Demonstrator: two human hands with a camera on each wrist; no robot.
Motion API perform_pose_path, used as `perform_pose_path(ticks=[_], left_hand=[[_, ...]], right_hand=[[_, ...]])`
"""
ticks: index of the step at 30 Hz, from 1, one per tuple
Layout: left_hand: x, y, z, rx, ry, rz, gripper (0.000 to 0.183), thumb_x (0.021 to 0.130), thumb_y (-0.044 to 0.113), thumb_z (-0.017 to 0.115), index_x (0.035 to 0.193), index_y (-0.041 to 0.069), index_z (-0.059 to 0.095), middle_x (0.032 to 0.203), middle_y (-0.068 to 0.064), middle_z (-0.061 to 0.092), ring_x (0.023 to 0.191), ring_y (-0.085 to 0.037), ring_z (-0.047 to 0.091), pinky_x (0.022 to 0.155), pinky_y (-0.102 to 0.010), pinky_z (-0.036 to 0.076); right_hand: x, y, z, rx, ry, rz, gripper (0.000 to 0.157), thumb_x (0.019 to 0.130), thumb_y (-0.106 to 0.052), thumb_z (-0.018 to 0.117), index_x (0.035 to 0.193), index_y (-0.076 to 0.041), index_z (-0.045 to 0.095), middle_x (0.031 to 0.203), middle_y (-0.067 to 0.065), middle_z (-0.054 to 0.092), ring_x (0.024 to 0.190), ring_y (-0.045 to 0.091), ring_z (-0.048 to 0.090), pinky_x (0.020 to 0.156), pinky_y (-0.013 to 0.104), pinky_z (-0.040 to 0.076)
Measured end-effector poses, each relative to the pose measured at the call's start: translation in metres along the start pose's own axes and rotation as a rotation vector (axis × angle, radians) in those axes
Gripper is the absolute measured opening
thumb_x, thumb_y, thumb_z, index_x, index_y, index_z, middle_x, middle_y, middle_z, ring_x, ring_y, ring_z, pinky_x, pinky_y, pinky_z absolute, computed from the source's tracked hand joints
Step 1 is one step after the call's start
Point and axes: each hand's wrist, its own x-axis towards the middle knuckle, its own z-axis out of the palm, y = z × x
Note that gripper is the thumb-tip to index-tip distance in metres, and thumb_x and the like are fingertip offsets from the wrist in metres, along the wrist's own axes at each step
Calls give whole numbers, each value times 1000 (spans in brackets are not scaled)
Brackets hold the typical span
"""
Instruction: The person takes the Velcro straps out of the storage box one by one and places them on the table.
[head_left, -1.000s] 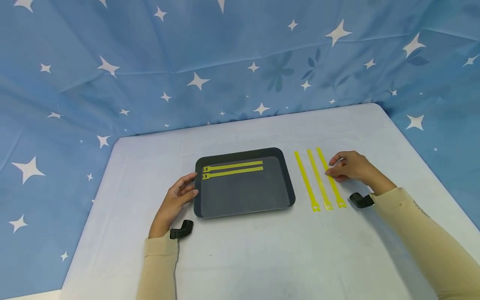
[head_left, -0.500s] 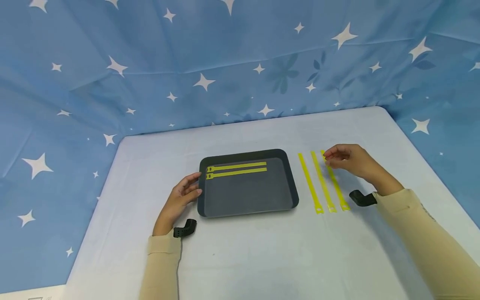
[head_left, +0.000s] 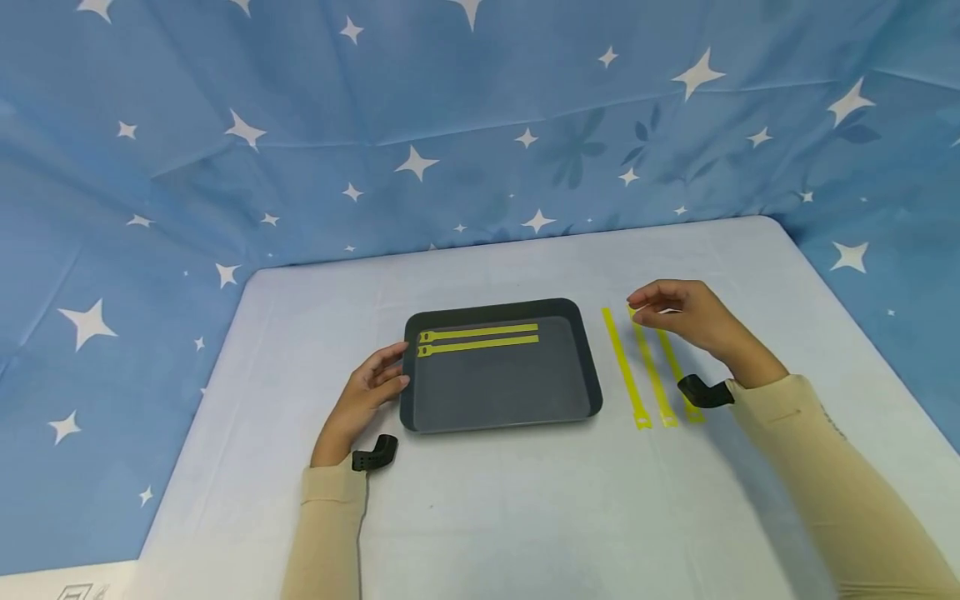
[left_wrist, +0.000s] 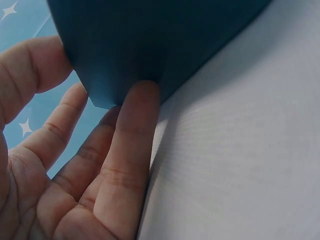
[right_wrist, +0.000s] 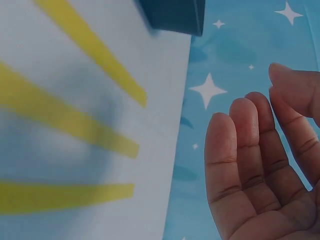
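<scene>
A dark grey rectangular tray (head_left: pixel 502 387) lies on the white table. Two yellow cable straps (head_left: pixel 480 342) rest inside it, side by side near its far wall. My left hand (head_left: pixel 366 393) touches the tray's left end; in the left wrist view its fingertips lie against the outer wall. To the right of the tray lie three more yellow straps: a left strap (head_left: pixel 627 371), a middle strap (head_left: pixel 652 375) and a right strap (head_left: pixel 672 354). Over their far ends hovers my right hand (head_left: pixel 686 315), fingers loosely bent and holding nothing; it partly covers the middle and right straps.
A white cloth (head_left: pixel 487 517) covers the table. Behind it hangs a blue curtain (head_left: pixel 465 108) with white stars. Each wrist carries a black camera mount; the right mount (head_left: pixel 703 392) sits above the right strap.
My right hand has risen from beside the right strap and shifted left and farther away, over the straps' far ends. The left hand stays at the tray. The head view has shifted slightly.
</scene>
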Motion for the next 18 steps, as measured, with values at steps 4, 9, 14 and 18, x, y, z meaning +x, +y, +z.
perform_pose_path(ticks=[4,9,14,18], left_hand=[[0,-2,-2,-17,-11,6,61,107,2,61,164,-2,40,161,-29,47,142,-30,56,98,-23,55],[1,-3,-1,-20,-10,6,61,107,2,62,164,-1,41,160,-29,48,142,-35,55,97,-23,55],[1,-2,0,-12,4,-1,61,106,2,63,164,-1,41,159,-29,49,146,-46,49,94,-22,55],[1,-1,0,-12,9,-6,62,106,2,63,164,-1,41,159,-29,49,146,-46,49,94,-22,55]], right_hand=[[2,-5,5,29,0,-21,33,103,-14,76,129,6,70,122,6,74,99,2,66,86,15,53],[6,-12,11,73,-18,-45,32,103,-12,76,129,7,70,117,-1,75,100,4,68,86,18,54],[11,-21,20,101,-37,-49,33,103,-12,76,130,7,69,119,2,74,102,6,68,89,19,54],[17,-29,29,119,-43,-64,33,103,-10,75,130,8,69,122,5,72,103,8,67,89,19,54]])
